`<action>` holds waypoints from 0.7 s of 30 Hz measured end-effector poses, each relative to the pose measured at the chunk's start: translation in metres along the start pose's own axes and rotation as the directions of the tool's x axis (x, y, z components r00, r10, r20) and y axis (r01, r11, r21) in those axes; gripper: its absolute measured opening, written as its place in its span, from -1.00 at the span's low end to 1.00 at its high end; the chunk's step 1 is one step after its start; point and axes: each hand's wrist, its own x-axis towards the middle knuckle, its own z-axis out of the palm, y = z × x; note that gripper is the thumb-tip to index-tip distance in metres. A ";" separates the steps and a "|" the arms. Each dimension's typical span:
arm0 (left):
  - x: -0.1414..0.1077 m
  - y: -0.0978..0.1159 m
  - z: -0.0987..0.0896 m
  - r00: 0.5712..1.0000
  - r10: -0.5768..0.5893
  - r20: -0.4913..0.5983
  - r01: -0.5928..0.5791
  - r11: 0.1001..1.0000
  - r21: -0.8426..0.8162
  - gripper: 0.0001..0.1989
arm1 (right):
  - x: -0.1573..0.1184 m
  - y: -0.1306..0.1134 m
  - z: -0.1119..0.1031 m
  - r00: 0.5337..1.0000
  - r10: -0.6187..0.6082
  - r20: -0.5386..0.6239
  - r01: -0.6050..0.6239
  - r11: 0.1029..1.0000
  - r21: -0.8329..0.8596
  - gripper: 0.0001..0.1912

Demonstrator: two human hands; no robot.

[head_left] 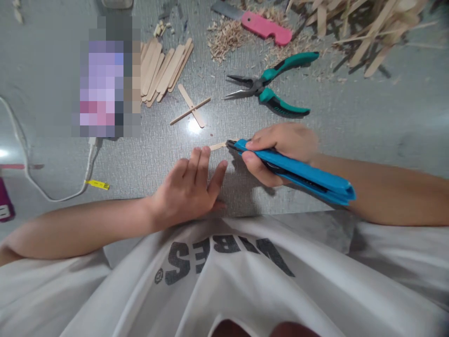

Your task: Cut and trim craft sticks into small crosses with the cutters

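A thin wooden stick [218, 146] lies on the grey table. Fingertips of my left hand [192, 187] touch its left end, with the thumb apart from the other fingers. My right hand [277, 152] is wrapped round a blue utility knife [301, 172], whose dark tip meets the stick's right part. The knife's handle slants down to the right, over my wrist. Just beyond my left hand, two sticks form a cross [192, 108]. Green-handled pliers [259, 86] lie with their jaws apart beyond my right hand.
Several wooden sticks [163, 70] lie beside a pixelated object [101, 86] joined to a white cable [87, 173]. Wood shavings [226, 40] surround a pink-handled blade [266, 28]. More split sticks [375, 35] are piled at the back right. A purple object [5, 199] sits far left.
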 end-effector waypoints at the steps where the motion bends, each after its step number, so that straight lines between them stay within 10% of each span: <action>1: 0.000 0.001 -0.002 0.997 0.038 -0.071 -0.038 0.999 0.012 -0.26 | 0.001 0.000 0.001 1.000 -0.002 -0.003 0.002 1.000 0.010 -0.67; 10: 0.014 -0.022 0.011 0.940 0.131 -0.316 -0.258 0.878 -0.404 -0.67 | 0.002 0.009 0.025 0.962 -0.184 -0.201 0.193 0.981 0.024 -0.90; 15: 0.010 -0.032 0.008 0.990 -0.045 -0.134 -0.005 0.936 -0.352 -0.66 | 0.003 -0.001 -0.001 0.994 -0.070 -0.086 0.079 0.991 0.104 -0.82; 21: 0.008 -0.035 0.009 0.995 0.015 0.096 0.019 0.938 -0.345 -0.49 | 0.001 -0.007 -0.014 0.983 0.180 -0.042 -0.176 0.981 0.075 -0.63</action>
